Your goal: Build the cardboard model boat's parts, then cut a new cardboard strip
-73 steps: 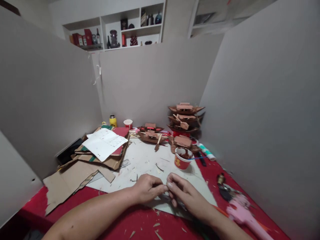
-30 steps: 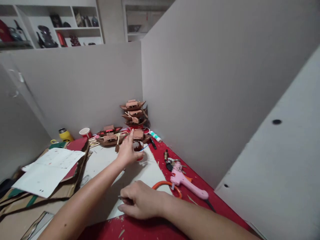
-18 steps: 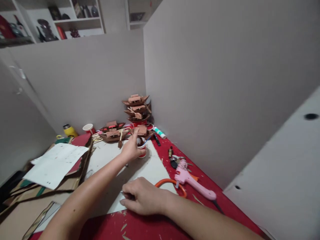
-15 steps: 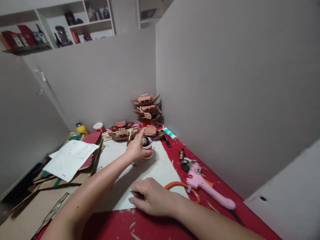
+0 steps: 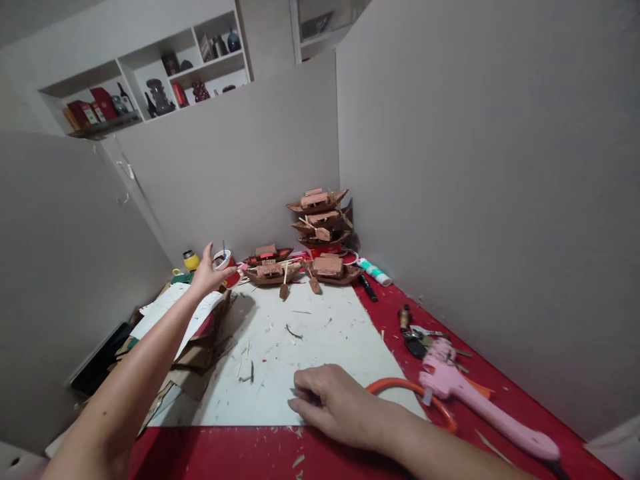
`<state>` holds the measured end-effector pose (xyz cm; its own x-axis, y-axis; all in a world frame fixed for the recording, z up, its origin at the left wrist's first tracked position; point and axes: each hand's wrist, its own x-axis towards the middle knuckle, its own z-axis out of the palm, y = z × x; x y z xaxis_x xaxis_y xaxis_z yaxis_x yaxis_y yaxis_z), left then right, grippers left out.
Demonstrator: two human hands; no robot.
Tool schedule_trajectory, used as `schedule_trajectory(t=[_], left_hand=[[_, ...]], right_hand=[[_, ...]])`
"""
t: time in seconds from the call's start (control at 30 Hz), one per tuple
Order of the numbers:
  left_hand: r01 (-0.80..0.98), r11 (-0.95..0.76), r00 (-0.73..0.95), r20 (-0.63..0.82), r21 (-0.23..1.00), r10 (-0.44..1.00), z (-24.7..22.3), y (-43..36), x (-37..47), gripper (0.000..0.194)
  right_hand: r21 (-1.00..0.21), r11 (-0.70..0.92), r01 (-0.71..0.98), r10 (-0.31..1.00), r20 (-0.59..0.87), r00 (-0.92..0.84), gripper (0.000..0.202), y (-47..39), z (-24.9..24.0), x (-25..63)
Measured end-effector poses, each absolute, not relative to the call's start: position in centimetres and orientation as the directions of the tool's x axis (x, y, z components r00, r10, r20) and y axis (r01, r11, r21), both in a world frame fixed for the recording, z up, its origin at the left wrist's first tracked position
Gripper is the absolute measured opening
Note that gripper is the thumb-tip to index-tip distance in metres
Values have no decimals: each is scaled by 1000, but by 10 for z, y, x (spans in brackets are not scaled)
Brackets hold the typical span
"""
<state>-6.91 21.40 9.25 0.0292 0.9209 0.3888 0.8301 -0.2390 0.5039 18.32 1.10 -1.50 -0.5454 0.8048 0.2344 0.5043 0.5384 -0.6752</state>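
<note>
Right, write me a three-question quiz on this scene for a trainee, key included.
1. True or false: the pink glue gun lies to the right of the right hand.
2. Which of these is nearest the left hand? A) the white-and-green tube; B) the cup with the blue stick; C) the pink glue gun.
3. Fill in: the model boats in the back corner are ____ one above another.

Key: 1 true; 2 B; 3 stacked.
</note>
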Motion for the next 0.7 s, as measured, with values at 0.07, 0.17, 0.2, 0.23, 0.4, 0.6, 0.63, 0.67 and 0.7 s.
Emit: schedule_trajectory(t=[0.07, 0.17, 0.2, 0.23, 0.4, 0.6, 0.63, 0.67, 0.7], left_hand=[[841, -221, 17, 384, 494, 923, 89, 221, -75, 106], [855, -219, 40, 362, 470, 931, 73, 228, -72, 104], [860, -222, 53, 352, 460, 935, 66, 230, -68, 103], [865, -225, 67, 342, 448, 937, 58, 232, -64, 102], [903, -191, 67, 313, 385, 947, 34, 246, -50, 100], [925, -97, -18, 296, 368, 955, 27, 262, -44, 93], [925, -87, -28, 293, 370, 956, 26, 264, -43, 91], [925, -77, -38, 291, 372, 956, 25, 267, -42, 90], [925, -66, -48, 289, 374, 956, 25, 270, -42, 88]], right_hand=[[-688, 529, 496, 807, 226, -546, 27, 12, -15, 184], [-689, 528, 497, 807, 223, -547, 27, 13, -15, 184], [-686, 529, 499, 806, 223, -548, 27, 13, -15, 184], [-683, 530, 502, 806, 223, -548, 27, 13, -15, 184], [-677, 525, 516, 810, 212, -547, 24, 12, -13, 185], [-671, 532, 516, 809, 223, -544, 20, 13, -13, 186], [-669, 534, 518, 809, 225, -543, 19, 14, -14, 186], [-667, 534, 519, 809, 227, -542, 18, 14, -14, 186], [-666, 534, 521, 810, 227, -540, 17, 14, -15, 186]])
